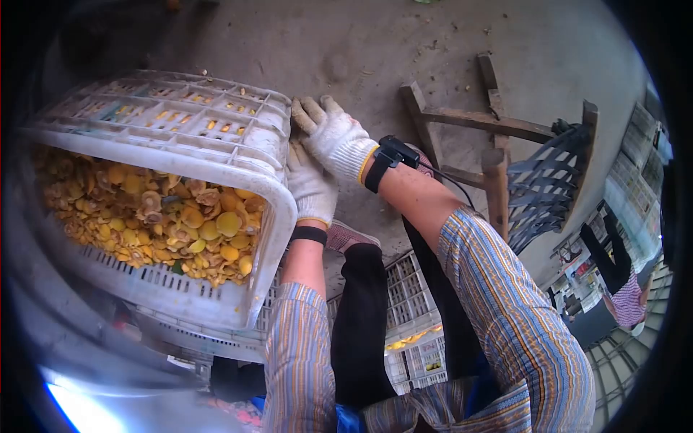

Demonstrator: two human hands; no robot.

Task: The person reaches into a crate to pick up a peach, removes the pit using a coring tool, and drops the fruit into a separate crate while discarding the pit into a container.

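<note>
A white slatted plastic crate (271, 173) lies tipped on its side at the left, its open top facing me. Inside are many yellow-orange round pieces (191, 216), some with brown frilled parts, resembling mushroom caps. My left hand (312, 193), in a white knit glove, presses against the crate's near end wall, its fingers partly hidden behind the other hand. My right hand (333, 141), gloved as well and with soiled fingertips, grips at the crate's bottom corner. A black device (393, 155) is strapped to my right wrist.
A wooden stool (498, 130) with a woven strap seat lies tipped over at the right. Stacked white crates (411, 289) stand behind my legs. Shiny metal (86, 397) shows at lower left. Another person (626, 296) appears at the far right. Bits of debris dot the concrete floor (339, 43).
</note>
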